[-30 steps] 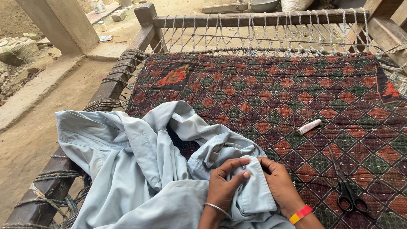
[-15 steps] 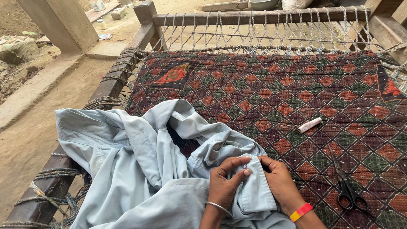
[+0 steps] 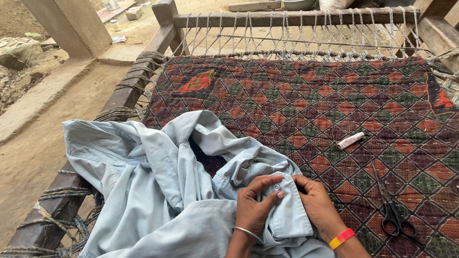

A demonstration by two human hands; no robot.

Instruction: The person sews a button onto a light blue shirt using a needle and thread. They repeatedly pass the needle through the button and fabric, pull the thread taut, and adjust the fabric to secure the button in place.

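Two hands: we see both of our bare hands low in the middle of the view, working on a pale blue shirt.
Left hand (image 3: 256,203): closed on a cuff of the shirt, fingers curled over the cloth, thumb tip pressed just beside a small button; a thin silver bangle (image 3: 248,233) circles the wrist.
Right hand (image 3: 315,200): closed on the same cuff from the other side, fingers tucked against its edge; a red and yellow band (image 3: 342,238) sits on the wrist.
Cuff (image 3: 287,210): a flat, stitched flap of the shirt, pinned between our two hands, with the button (image 3: 277,187) near its top edge.
Shirt (image 3: 153,186): pale blue, crumpled and spread over the near left part of the bed, one side draped over the bed's left rail.
Quilt (image 3: 306,95): a patchwork cover of red, green and dark diamonds, lying over the bed under the shirt.
Bed (image 3: 287,19): a wooden frame strung with rope, its far rail and woven cords showing beyond the quilt.
Scissors (image 3: 389,208): black-handled, lying on the quilt to the right of our right hand, apart from it.
White spool (image 3: 350,140): a small pale cylinder lying on the quilt beyond our right hand, well apart from the shirt.
Ground (image 3: 43,138): bare earth to the left of the bed.
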